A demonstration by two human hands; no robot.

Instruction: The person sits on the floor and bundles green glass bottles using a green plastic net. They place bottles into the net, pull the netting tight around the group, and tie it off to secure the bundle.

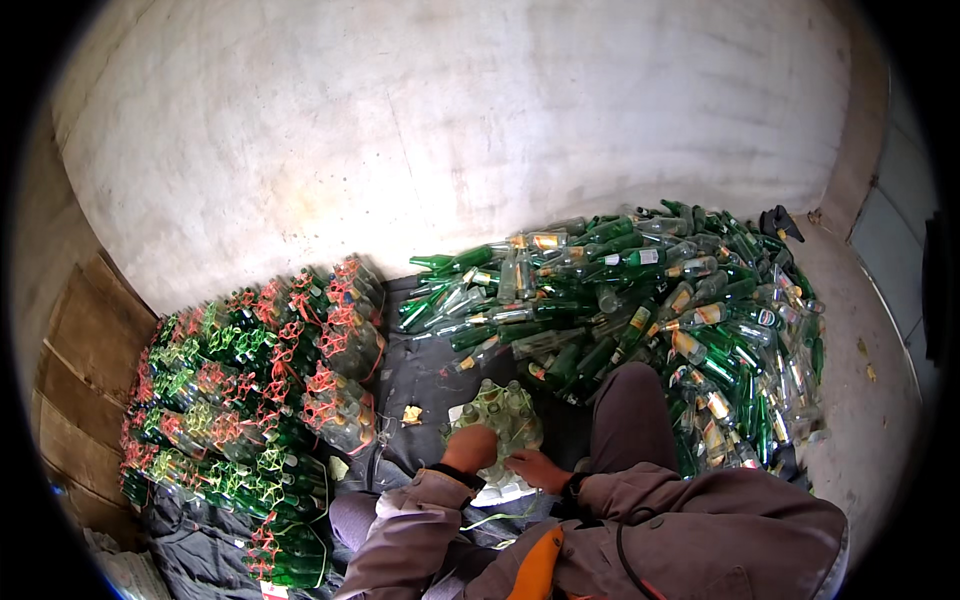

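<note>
A cluster of clear glass bottles [513, 417] stands upright in front of me on a white pad [504, 495]. My left hand [471, 448] is curled over the near left side of these bottles; its fingertips and anything inside them are hidden. At their near right side, my right hand [536, 469] has its fingers pinched together, with what looks like a thin plastic strap in them. The light green plastic strap [495, 517] trails below that hand and loops across the dark ground sheet [420, 375]. Both hands are close together.
Bundles of bottles [247, 367] tied with red and green strapping stand at left beside cardboard [86, 375]. Loose green and clear bottles [622, 292] lie heaped ahead and right, close to my right knee [634, 412]. A pale wall [450, 135] closes off the far side.
</note>
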